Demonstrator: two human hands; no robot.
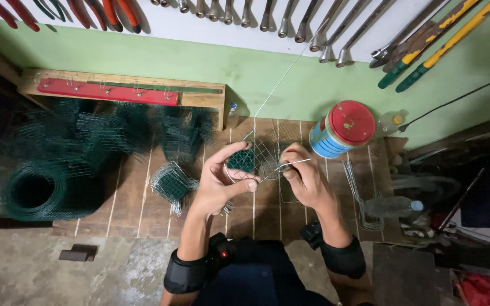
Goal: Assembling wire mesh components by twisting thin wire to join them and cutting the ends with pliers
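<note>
My left hand (222, 181) holds a small square of green wire mesh (240, 161) with a piece of bare silver mesh (259, 152) against it, thumb and fingers curled round the edges. My right hand (304, 178) pinches a thin silver wire (290, 165) that runs across to the mesh. A long straight wire (279, 85) rises from the mesh toward the wall. Both hands hover over a wooden board (143, 204).
A roll of green mesh (32, 192) and stacked green mesh pieces (103, 133) lie left. A small mesh bundle (171, 184) sits beside my left hand. A blue can with red lid (341, 129), cut wires (353, 181) and plastic bottle (392, 207) lie right. Tools hang on the wall.
</note>
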